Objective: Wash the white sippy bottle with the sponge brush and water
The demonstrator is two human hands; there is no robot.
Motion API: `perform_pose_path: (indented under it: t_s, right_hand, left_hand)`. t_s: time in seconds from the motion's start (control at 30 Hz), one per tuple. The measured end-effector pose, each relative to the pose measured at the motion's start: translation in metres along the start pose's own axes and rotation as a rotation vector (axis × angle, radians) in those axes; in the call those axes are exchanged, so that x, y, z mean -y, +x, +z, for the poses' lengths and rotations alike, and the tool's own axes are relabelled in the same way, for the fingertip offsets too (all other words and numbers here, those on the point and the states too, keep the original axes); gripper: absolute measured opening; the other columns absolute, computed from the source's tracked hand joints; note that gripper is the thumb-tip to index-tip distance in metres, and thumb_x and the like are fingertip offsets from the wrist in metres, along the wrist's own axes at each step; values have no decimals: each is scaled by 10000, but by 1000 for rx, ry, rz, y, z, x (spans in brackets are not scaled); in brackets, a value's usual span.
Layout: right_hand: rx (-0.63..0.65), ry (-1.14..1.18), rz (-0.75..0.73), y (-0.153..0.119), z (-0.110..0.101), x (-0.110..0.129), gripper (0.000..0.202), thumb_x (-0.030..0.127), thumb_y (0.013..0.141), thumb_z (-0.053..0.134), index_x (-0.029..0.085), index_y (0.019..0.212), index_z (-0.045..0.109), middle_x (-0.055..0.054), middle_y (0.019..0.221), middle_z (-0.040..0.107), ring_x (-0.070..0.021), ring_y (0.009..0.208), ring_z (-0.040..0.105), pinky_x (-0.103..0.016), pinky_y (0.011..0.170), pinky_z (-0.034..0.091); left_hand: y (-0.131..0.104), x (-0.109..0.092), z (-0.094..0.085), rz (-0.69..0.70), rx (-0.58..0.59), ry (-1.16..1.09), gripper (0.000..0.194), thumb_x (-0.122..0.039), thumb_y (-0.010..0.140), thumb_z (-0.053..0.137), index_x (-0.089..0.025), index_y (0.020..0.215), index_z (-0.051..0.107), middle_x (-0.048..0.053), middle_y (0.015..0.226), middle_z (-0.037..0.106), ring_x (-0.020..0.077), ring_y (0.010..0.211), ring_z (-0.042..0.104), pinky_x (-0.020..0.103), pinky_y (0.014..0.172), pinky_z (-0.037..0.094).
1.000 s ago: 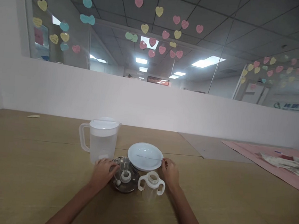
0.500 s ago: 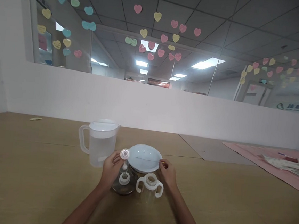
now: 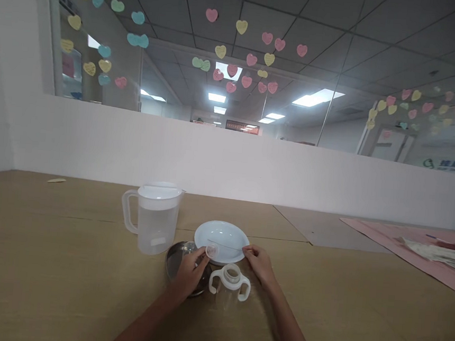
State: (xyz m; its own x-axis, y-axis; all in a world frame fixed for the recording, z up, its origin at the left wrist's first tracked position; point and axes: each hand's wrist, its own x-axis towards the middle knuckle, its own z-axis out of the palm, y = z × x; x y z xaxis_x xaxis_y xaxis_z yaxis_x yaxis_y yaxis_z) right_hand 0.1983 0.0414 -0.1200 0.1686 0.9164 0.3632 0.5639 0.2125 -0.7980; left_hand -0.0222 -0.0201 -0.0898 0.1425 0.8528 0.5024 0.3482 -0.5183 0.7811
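Observation:
Between its thumb and fingers, my left hand [image 3: 191, 271] pinches a small round, translucent silicone-looking piece [image 3: 212, 251], held over the near left rim of a white bowl [image 3: 222, 228]. My right hand [image 3: 259, 266] is closed on the end of a thin wire-like rod [image 3: 227, 245], which points left across the bowl towards that piece. Below the hands stands a clear baby bottle [image 3: 229, 293] with a white two-handled collar and an uncapped mouth. Partly under my left hand sits a dark metal bowl [image 3: 172, 264]; its contents are mostly hidden.
A translucent jug [image 3: 156, 222] with a white lid stands behind, to the left. Far right, a pink cloth [image 3: 373, 233] carries papers and a pen. A low white wall [image 3: 228, 160] with glass above closes off the table's back edge.
My left hand has moved right and slightly down, from above the metal bowl to near the rod's tip, turning the round piece. My right hand holds nearly still with the rod.

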Motion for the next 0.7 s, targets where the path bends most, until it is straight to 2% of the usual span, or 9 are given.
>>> perform_pose_path:
  t_s: [0.1, 0.17, 0.3, 0.5, 0.6, 0.7]
  right_hand:
    - [83, -86, -37, 0, -7, 6, 258, 324, 714, 479, 152, 741, 669, 12, 498, 550, -128, 494, 503, -210, 488, 347]
    - [94, -180, -46, 3, -11, 14, 219, 268, 711, 482, 160, 721, 673, -9, 571, 606, -135, 550, 535, -209, 519, 348]
    - [140, -244, -101, 17, -11, 44, 203, 219, 700, 487, 160, 701, 681, -28, 621, 641, -137, 586, 552, -210, 542, 351]
    - [318, -19, -225, 36, 14, 99, 228, 280, 716, 509, 150, 790, 681, -5, 617, 624, -103, 519, 511, -203, 530, 368]
    - [357, -32, -288, 38, 30, 107, 293, 362, 773, 482, 144, 702, 663, 1, 582, 602, -96, 523, 497, -197, 534, 351]
    - [291, -166, -357, 40, 35, 105, 378, 388, 833, 422, 144, 637, 633, -13, 607, 609, -100, 575, 508, -198, 562, 331]
  left_hand:
    - [-3, 2, 4, 16, -18, 101, 333, -410, 844, 386, -190, 921, 624, 63, 937, 666, 212, 901, 589, 346, 812, 440]
    - [-3, 4, 8, -3, -57, 117, 332, -403, 846, 376, -191, 940, 614, 72, 971, 658, 213, 922, 581, 357, 827, 434]
    - [-4, 8, 16, -46, -126, 136, 326, -400, 852, 359, -202, 936, 603, 69, 993, 646, 213, 938, 564, 372, 846, 422]
    - [-2, 8, 15, -161, -118, -65, 366, -443, 854, 361, -188, 988, 586, 62, 985, 648, 200, 910, 586, 351, 828, 446]
    - [0, 7, 11, -191, -123, -115, 383, -457, 844, 374, -172, 967, 598, 67, 954, 656, 205, 911, 595, 346, 840, 446]
    - [1, 7, 7, -204, -108, -107, 384, -469, 835, 384, -180, 958, 605, 59, 933, 663, 203, 898, 602, 337, 834, 449]
